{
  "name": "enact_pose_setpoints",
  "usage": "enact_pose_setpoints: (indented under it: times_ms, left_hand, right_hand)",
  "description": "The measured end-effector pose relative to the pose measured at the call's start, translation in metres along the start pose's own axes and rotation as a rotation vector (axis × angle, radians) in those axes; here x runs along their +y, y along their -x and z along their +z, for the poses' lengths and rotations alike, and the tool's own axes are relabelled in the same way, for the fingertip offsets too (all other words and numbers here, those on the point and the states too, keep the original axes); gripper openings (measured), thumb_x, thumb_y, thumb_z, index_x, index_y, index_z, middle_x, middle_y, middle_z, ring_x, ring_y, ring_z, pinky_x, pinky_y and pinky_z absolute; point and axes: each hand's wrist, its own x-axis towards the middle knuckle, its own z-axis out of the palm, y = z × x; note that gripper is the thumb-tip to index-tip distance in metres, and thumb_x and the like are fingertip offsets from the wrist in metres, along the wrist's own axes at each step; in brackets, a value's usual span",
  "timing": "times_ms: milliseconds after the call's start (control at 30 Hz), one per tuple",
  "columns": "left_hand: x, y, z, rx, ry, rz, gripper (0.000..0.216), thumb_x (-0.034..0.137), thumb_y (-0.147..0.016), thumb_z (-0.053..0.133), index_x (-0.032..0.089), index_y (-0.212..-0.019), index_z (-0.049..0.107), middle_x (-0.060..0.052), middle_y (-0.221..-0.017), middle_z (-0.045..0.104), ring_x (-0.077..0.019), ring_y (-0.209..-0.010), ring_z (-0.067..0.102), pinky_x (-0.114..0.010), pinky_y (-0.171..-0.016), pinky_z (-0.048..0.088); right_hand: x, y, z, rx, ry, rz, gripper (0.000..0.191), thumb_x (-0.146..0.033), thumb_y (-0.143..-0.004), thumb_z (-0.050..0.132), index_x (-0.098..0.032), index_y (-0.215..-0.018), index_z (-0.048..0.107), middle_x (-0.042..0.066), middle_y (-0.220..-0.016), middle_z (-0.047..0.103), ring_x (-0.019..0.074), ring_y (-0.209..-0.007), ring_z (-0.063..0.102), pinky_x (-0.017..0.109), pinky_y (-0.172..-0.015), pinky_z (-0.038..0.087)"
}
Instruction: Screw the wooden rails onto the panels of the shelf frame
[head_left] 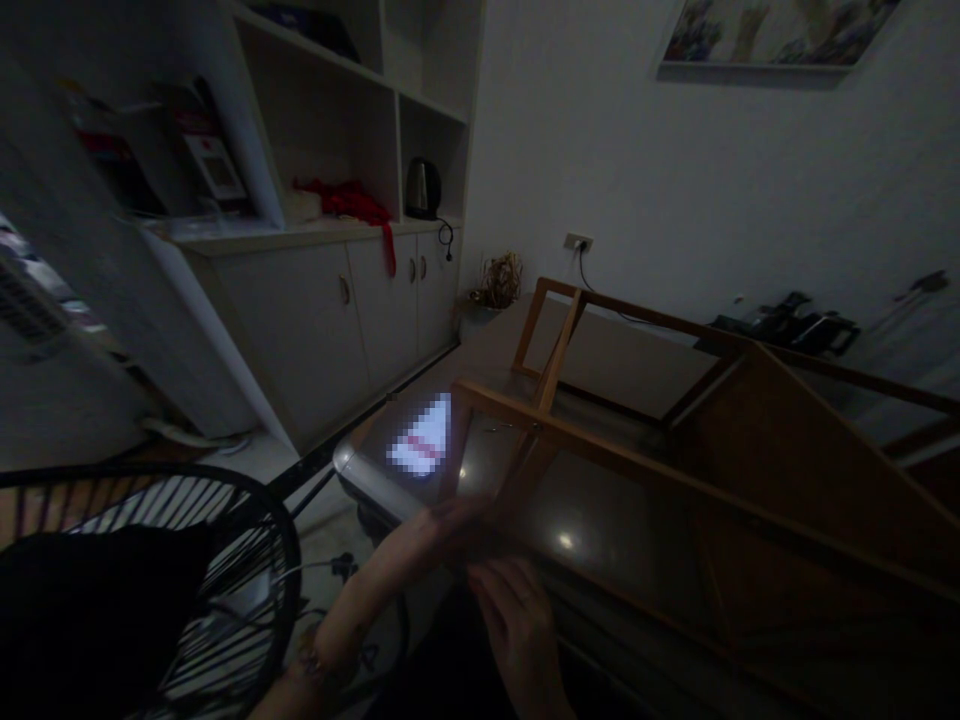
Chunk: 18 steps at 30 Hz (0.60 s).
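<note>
My left hand reaches in from the lower left, a bracelet on its wrist. It is dark and blurred, and its fingertips are lost in shadow beside the near side of a wooden frame. Close below it, my right hand has its fingers bent and held together, pointing toward the left hand. Anything between the two hands is too dark to make out. The wooden frame, with upright bars and a slanted panel, rests on a shiny table.
A lit, pixelated screen lies at the table's left corner. A black wire-style chair stands at left. Behind are a white cabinet, a kettle, red cloth and a dried plant. Cables cross the floor.
</note>
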Motion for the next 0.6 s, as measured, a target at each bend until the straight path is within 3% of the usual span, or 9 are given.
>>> enact_pose_setpoints:
  times_ms: [600]
  left_hand:
    - [-0.0028, 0.0004, 0.0016, -0.018, -0.023, 0.014, 0.056, 0.022, -0.095, 0.056, 0.031, -0.147, 0.038, -0.006, -0.141, 0.058, -0.0178, -0.121, 0.062, -0.032, -0.103, 0.053]
  right_hand:
    - [0.0044, 0.0095, 0.0048, -0.043, 0.014, -0.012, 0.023, -0.024, -0.101, 0.047, -0.02, -0.105, 0.069, 0.003, -0.091, 0.072, 0.0168, -0.085, 0.065, 0.029, -0.079, 0.056]
